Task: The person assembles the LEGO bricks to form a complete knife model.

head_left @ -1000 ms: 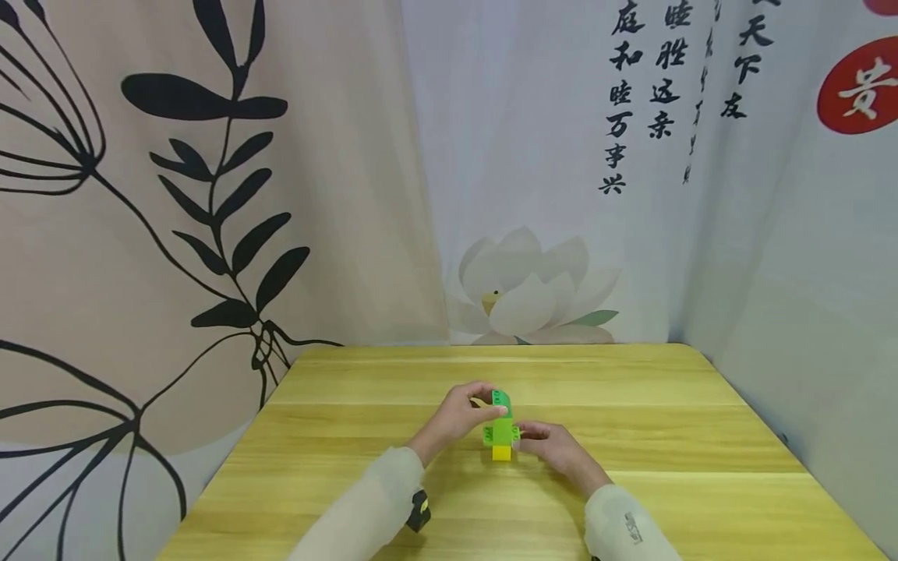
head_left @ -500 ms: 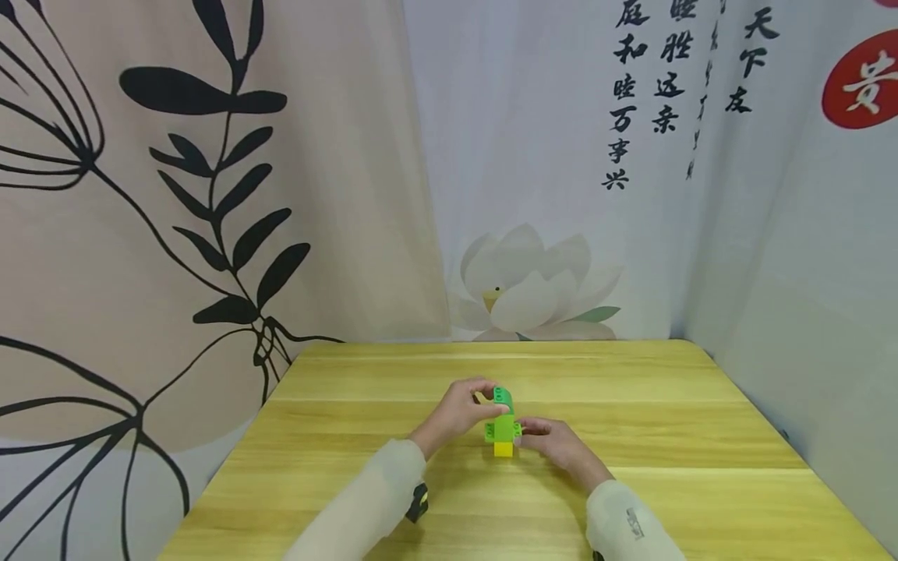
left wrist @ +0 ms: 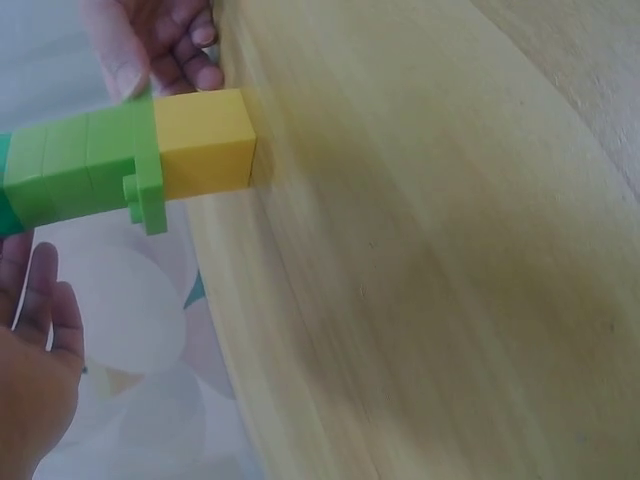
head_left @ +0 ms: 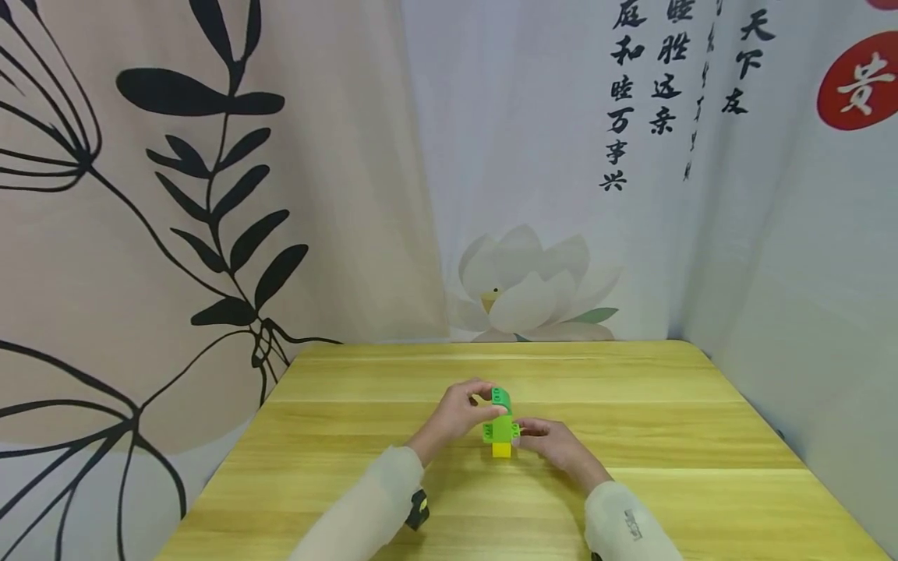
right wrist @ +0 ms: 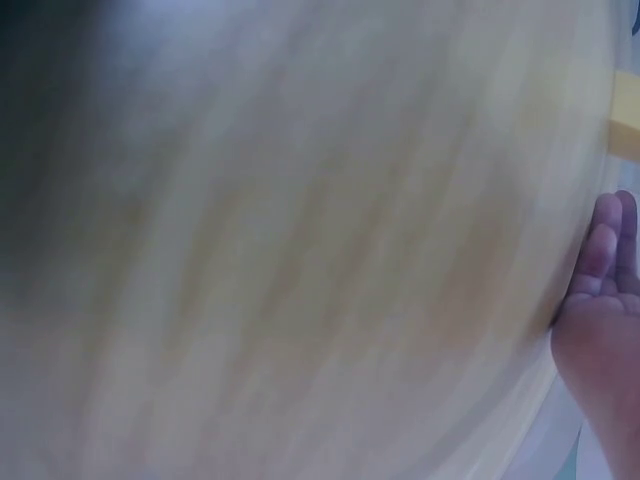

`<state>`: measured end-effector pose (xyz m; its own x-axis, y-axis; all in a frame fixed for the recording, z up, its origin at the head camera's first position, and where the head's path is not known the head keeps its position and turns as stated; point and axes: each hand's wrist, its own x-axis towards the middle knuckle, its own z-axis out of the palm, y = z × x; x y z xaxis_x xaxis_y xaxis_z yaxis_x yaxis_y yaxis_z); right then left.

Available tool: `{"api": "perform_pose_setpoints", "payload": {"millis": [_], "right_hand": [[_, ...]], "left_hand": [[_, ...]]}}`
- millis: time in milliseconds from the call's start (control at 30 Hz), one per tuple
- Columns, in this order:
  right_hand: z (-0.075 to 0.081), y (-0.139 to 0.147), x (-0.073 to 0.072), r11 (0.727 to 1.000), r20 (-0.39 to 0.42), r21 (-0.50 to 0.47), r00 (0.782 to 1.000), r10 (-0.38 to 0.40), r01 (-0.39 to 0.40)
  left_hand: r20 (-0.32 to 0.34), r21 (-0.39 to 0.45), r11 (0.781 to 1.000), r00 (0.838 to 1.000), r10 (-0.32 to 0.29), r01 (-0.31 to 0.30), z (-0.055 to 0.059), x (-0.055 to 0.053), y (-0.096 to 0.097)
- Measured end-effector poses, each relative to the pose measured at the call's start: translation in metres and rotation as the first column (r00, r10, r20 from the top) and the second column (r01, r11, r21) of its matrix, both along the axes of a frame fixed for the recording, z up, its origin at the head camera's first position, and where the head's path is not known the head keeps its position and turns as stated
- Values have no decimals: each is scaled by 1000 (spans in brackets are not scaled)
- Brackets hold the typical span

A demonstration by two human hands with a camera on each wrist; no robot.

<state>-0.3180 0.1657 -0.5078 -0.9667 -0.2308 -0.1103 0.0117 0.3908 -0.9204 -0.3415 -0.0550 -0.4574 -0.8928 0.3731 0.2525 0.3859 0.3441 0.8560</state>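
Note:
A small tower of toy building bricks [head_left: 502,429] stands upright on the wooden table. Its base is a yellow brick [left wrist: 208,145]; above come a wider light-green plate with studs at both ends, light-green bricks and a darker green curved brick [head_left: 501,397] on top. My left hand [head_left: 459,411] pinches the top, thumb in front and fingers behind. At the right end of the plate, my right hand [head_left: 559,449] holds on with thumb and fingertips. The right wrist view catches only part of the right hand [right wrist: 605,290] and the yellow base at its edge.
The wooden table [head_left: 666,421] reaches back to printed curtains [head_left: 365,171] with plant drawings, a lotus and Chinese writing. Another curtain [head_left: 807,273] hangs along the right side. A black device [head_left: 418,510] sits at the left cuff.
Both hands keep their places on the brick tower, which stays where it was. Only the head view shifts slightly.

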Motion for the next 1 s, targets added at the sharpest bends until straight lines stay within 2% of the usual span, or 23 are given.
{"api": "perform_pose_setpoints", "payload": {"millis": [267, 367, 400, 600, 667, 1000], "right_hand": [[-1, 0, 0, 1000, -6, -1, 1000, -4, 4], [-1, -1, 0, 1000, -8, 4, 1000, -5, 5], [-1, -1, 1, 1000, -9, 5, 1000, -9, 9], [1, -2, 0, 1000, 7, 2, 1000, -24, 24], [1, -2, 0, 1000, 12, -4, 1000, -27, 27], [1, -4, 2, 1000, 8, 10, 1000, -29, 29]], "left_hand": [[50, 19, 1000, 999, 2, -3, 1, 2, -10], [54, 33, 999, 999, 0, -2, 1, 3, -13], [56, 36, 999, 998, -2, 0, 6, 7, -13], [59, 44, 999, 998, 8, -10, 7, 7, -11], [51, 37, 999, 999, 10, -12, 3, 3, -11], [28, 22, 1000, 1000, -2, 1, -4, 4, -12]]}}
